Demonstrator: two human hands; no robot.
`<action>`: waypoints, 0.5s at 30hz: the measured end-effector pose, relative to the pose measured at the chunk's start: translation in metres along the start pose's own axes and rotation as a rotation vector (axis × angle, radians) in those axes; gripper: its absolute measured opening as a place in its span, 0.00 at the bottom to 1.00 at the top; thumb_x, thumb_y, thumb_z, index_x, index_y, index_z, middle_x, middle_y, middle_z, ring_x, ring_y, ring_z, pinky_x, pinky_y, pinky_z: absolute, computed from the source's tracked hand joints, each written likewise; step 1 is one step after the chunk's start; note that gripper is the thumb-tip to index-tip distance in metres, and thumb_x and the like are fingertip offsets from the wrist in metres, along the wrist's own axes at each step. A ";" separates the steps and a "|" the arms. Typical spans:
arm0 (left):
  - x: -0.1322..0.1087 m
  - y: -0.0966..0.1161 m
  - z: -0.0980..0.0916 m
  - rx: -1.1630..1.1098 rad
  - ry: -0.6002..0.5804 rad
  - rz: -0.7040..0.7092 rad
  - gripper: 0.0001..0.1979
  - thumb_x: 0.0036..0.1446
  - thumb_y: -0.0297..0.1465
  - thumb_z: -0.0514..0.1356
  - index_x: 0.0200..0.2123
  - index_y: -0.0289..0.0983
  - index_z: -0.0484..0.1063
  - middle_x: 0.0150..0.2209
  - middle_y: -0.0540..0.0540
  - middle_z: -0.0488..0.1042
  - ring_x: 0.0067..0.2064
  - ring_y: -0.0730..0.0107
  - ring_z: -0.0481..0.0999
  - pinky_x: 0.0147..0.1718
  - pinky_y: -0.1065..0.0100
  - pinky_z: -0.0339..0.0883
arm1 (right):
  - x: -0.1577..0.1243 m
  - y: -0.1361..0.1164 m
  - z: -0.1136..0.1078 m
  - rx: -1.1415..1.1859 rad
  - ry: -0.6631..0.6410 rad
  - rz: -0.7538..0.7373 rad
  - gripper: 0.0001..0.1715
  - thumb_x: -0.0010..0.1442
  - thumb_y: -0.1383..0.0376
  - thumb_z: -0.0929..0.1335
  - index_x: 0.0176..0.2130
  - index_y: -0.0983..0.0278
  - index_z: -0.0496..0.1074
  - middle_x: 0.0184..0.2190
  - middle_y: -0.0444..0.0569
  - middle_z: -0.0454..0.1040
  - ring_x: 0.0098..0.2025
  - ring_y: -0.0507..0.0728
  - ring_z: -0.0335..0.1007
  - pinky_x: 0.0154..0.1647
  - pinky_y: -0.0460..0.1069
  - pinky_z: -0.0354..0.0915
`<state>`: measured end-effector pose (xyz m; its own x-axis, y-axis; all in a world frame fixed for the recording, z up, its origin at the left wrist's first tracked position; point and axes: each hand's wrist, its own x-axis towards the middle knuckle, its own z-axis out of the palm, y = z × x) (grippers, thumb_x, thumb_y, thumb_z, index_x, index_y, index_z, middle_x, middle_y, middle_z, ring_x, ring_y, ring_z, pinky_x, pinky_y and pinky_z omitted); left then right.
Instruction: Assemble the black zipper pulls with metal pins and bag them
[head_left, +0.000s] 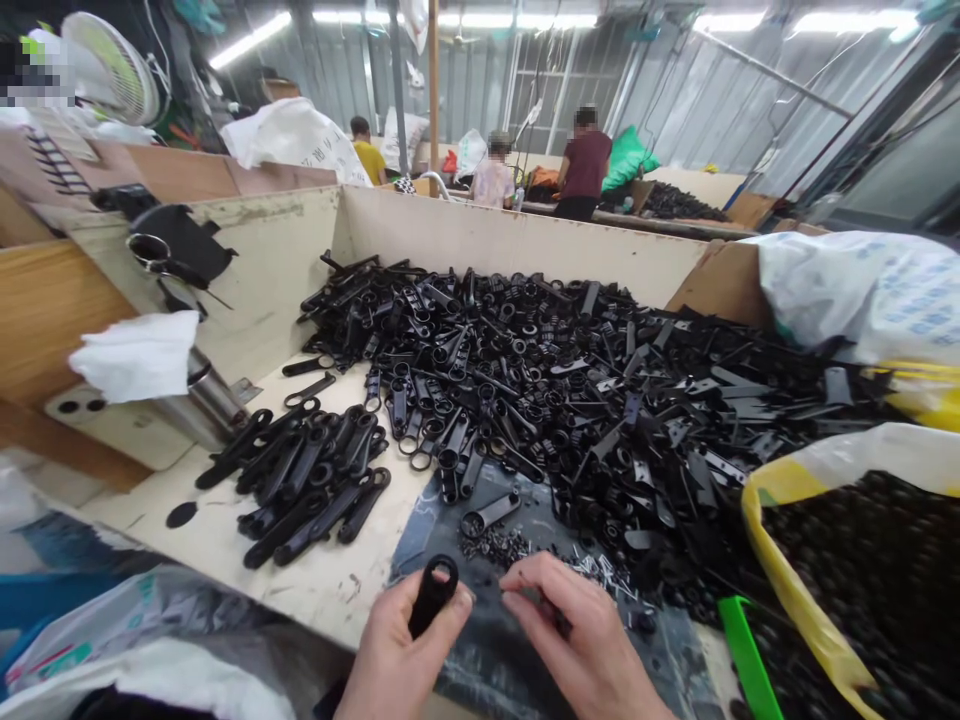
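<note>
Head view, looking down over a walled, cream-surfaced worktop (247, 290). Left hand (405, 650) at the near edge, grip closed around a black moulded plastic lever (433, 590), ring end up, shaft running down into the fingers. Right hand (577, 630) just beside it, fingers (525, 585) curled and pinched together above a dark mat (480, 530); cannot tell whether that grip holds anything, as the fingertips hide the spot. On the mat, just ahead of the hands: a small heap of dark fasteners (491, 545), a single ring-ended part (491, 513) lying flat, and loose silver pins (600, 572) toward the right. Beyond, a large heap of black plastic parts (555, 400) spreads across the middle and right of the worktop. To its left, a batch of longer black levers (307, 490) lies roughly side by side on the bare surface. Near right corner: yellow-rimmed bag (847, 580) filled with black parts, green plastic strip (746, 655) against it. Along the left wall: stainless flask (202, 400), white cloth (135, 355) and scissors (150, 250) on black fabric. Far back, well apart, co-workers in a maroon shirt (585, 165), a pink shirt (491, 180) and a yellow shirt (367, 160).
</note>
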<state>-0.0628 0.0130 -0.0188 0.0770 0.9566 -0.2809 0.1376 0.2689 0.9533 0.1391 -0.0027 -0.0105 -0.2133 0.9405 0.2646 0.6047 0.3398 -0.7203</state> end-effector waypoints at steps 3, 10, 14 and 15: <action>-0.002 0.010 0.007 -0.072 -0.071 -0.036 0.24 0.50 0.53 0.69 0.28 0.36 0.78 0.26 0.50 0.74 0.32 0.66 0.70 0.35 0.71 0.65 | -0.007 -0.005 -0.003 0.109 0.057 0.006 0.07 0.69 0.65 0.68 0.38 0.59 0.76 0.31 0.43 0.79 0.28 0.52 0.74 0.31 0.43 0.67; -0.006 0.005 0.015 -0.078 -0.139 -0.035 0.21 0.51 0.48 0.70 0.27 0.34 0.79 0.27 0.48 0.75 0.33 0.65 0.70 0.35 0.68 0.64 | -0.011 -0.008 -0.002 0.160 0.058 -0.039 0.07 0.68 0.68 0.69 0.37 0.61 0.78 0.29 0.45 0.79 0.28 0.53 0.74 0.29 0.44 0.67; -0.008 0.004 0.016 -0.045 -0.139 -0.029 0.20 0.52 0.47 0.69 0.27 0.34 0.79 0.27 0.48 0.76 0.33 0.64 0.70 0.36 0.67 0.64 | -0.012 -0.009 -0.004 0.196 0.040 -0.104 0.08 0.69 0.70 0.68 0.37 0.62 0.76 0.31 0.47 0.79 0.32 0.54 0.76 0.32 0.44 0.69; -0.009 0.004 0.016 -0.046 -0.140 -0.035 0.20 0.52 0.47 0.69 0.28 0.34 0.79 0.27 0.48 0.75 0.33 0.64 0.70 0.36 0.67 0.64 | -0.013 -0.009 -0.004 0.202 0.039 -0.111 0.08 0.69 0.70 0.68 0.36 0.62 0.76 0.31 0.47 0.80 0.32 0.54 0.76 0.33 0.44 0.69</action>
<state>-0.0473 0.0042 -0.0141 0.2099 0.9227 -0.3235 0.0975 0.3094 0.9459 0.1400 -0.0180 -0.0048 -0.2379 0.8975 0.3715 0.4121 0.4396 -0.7981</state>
